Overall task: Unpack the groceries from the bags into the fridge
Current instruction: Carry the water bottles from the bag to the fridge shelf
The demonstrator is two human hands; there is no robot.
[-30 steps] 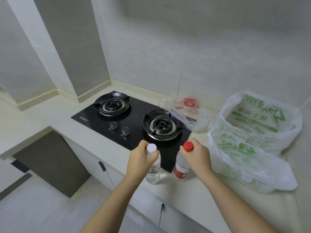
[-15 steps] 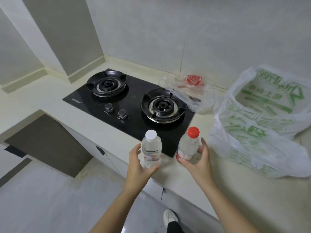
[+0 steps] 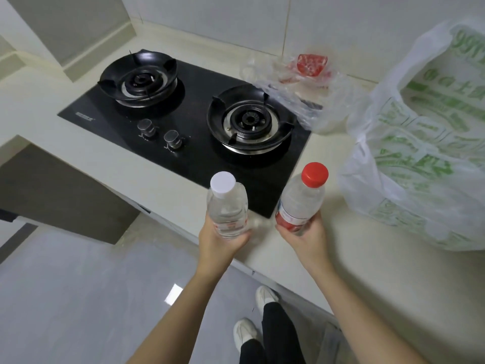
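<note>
My left hand (image 3: 220, 241) grips the base of a clear water bottle with a white cap (image 3: 227, 203), held upright above the counter's front edge. My right hand (image 3: 304, 236) grips a second clear bottle with a red cap and red label (image 3: 301, 198), also lifted off the counter. A large white plastic bag with green print (image 3: 420, 143) stands on the counter to the right. A smaller clear plastic bag with something red inside (image 3: 301, 82) lies behind the stove. The fridge is out of view.
A black two-burner gas stove (image 3: 189, 119) is set into the cream counter (image 3: 315, 261) ahead of the bottles. Tiled walls rise behind. Grey floor lies below left, with my legs and white shoes (image 3: 265, 298) beside the cabinet front.
Both hands shifted from the bottle tops to the bottle bases and lifted the bottles off the counter toward me. The view has tilted down and pulled back.
</note>
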